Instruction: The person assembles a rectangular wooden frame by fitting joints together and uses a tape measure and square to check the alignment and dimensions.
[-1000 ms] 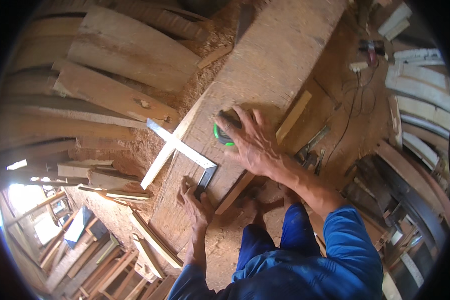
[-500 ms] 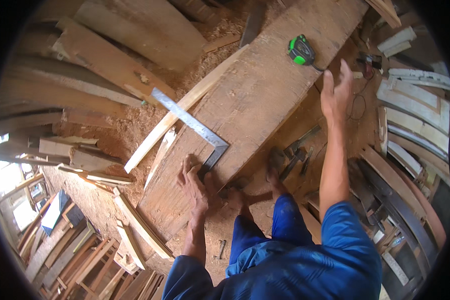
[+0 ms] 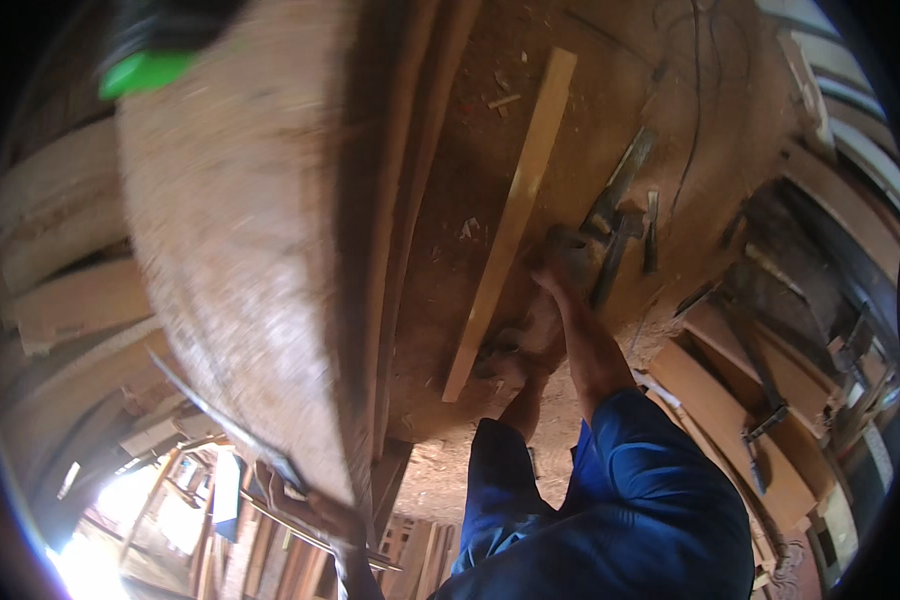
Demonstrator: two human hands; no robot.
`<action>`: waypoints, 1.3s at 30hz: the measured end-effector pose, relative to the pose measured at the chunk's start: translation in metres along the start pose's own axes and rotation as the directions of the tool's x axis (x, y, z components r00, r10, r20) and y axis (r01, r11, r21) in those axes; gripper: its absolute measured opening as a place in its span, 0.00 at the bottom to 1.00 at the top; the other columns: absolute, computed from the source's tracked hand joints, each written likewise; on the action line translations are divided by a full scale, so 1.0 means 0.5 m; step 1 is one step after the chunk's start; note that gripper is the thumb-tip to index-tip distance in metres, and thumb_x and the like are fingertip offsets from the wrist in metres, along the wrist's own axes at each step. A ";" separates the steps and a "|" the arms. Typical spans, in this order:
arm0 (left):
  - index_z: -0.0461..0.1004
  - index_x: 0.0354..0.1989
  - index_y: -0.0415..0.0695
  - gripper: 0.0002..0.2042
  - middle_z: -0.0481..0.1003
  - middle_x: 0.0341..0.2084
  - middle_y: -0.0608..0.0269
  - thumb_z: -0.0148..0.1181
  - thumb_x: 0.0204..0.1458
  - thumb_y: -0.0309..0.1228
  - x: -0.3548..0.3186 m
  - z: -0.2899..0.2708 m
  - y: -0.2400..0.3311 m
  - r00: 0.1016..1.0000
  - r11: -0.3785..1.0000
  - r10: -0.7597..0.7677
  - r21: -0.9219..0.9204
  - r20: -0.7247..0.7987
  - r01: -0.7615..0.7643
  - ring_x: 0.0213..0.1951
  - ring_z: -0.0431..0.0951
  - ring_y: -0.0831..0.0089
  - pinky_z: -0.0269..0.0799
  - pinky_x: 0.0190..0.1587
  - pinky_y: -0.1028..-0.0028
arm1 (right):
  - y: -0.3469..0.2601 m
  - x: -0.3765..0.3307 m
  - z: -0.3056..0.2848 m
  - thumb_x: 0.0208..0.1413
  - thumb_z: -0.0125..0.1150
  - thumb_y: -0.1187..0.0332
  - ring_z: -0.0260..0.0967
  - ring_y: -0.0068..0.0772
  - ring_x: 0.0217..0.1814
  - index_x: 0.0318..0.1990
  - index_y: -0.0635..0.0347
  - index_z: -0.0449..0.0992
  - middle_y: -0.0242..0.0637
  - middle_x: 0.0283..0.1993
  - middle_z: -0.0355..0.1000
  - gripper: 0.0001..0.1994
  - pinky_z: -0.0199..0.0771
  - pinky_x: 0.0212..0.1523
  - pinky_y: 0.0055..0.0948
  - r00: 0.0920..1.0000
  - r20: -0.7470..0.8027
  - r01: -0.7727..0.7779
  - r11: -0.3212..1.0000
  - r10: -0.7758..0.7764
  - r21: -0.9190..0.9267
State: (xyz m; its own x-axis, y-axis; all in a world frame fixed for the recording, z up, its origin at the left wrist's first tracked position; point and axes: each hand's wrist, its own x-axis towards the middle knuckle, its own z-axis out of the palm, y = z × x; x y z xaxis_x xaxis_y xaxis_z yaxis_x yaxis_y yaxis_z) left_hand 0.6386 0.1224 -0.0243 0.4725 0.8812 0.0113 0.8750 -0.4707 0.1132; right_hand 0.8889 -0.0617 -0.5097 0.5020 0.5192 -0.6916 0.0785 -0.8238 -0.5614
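Where the metal square (image 3: 238, 432) ends, the left hand (image 3: 322, 513) (shadowed) touches it.

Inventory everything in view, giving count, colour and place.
Tape measure: 1, green and black, upper left
Work surface: 1, brown, left of centre
Metal square: 1, grey, at work surface's lower left
Wood strip: 1, yellowish brown, right of work surface
Hand tools: several, dark, right of strip
Cord: at least 1, black, upper right
Boards: many, mostly brown, both sides
Pale panels: several, whitish, upper right edge
Shirt: 1, blue, lower centre
Left hand: 1, shadowed, at square's lower end, grip unclear
Right hand: 1, blurred, near hand tools, grip unclear
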 end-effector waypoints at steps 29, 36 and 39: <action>0.56 0.58 0.36 0.21 0.53 0.62 0.38 0.35 0.66 0.41 0.018 0.037 0.002 0.991 0.981 0.033 -0.188 -0.127 -0.057 0.66 0.56 0.48 0.55 0.67 0.51 | -0.182 -0.095 0.014 0.52 0.62 0.54 0.75 0.51 0.50 0.46 0.69 0.76 0.62 0.43 0.75 0.24 0.73 0.48 0.43 1.000 -0.004 -0.021 0.994 0.021 -0.110; 0.53 0.63 0.30 0.36 0.56 0.59 0.36 0.50 0.60 0.51 -0.005 -0.017 -0.010 0.990 0.966 0.106 -0.227 -0.093 -0.125 0.63 0.55 0.47 0.48 0.66 0.50 | -0.385 -0.477 -0.149 0.50 0.62 0.56 0.75 0.49 0.49 0.44 0.69 0.76 0.62 0.41 0.75 0.22 0.74 0.47 0.42 0.979 0.007 -0.201 0.965 0.203 0.168; 0.51 0.65 0.32 0.42 0.52 0.63 0.30 0.52 0.56 0.58 -0.018 -0.029 0.003 0.976 0.960 0.152 -0.211 -0.158 -0.184 0.63 0.54 0.43 0.49 0.64 0.45 | -0.414 -0.588 -0.181 0.47 0.63 0.59 0.76 0.49 0.46 0.44 0.69 0.76 0.58 0.40 0.76 0.22 0.75 0.47 0.40 0.932 -0.341 0.223 0.939 -0.126 0.262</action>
State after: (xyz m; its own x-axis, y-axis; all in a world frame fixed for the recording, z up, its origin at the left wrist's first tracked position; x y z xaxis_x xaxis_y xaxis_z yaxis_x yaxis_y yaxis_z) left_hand 0.6341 0.1142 -0.0097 0.5775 0.7950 0.1856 0.7310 -0.6048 0.3161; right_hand 0.8029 -0.0643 -0.1490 0.7512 0.5098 -0.4192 -0.0405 -0.5983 -0.8002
